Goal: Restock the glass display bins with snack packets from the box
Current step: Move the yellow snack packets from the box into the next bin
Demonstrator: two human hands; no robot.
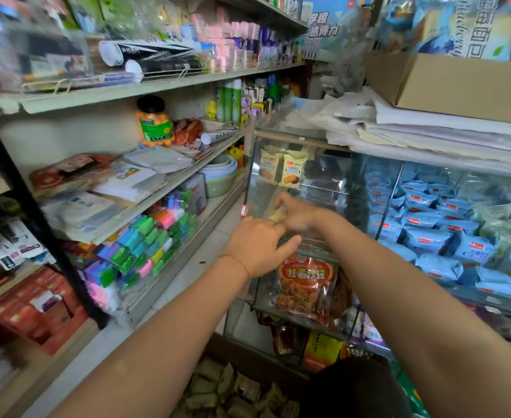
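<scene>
Both arms are stretched out to the leftmost glass bin [249,188], the landmark here. The right hand [298,214] is at the bin's open front, fingers pinched on a pale yellow snack packet [278,213]; the motion blur makes it hard to say whether that is one packet or several. The left hand [258,245] sits just below and to the left of it, knuckles up, fingers curled toward the same packet and touching the right hand, though I cannot tell if they truly grip anything. A thin red string [239,263] circles the left wrist.

Inside the bin, up against the back, two yellow biscuit packets [290,171] stand upright side by side. Directly beneath the bin, a lower compartment holds an orange bag of chips [304,285] pressed against the glass. To the right of the bin, the neighbouring compartments are packed full of blue packets [429,236]. Down below the bin, at the bottom edge of view, the box [233,393] lies open with more pale packets heaped in it. Left of the bin run wall shelves [145,89] of assorted goods.
</scene>
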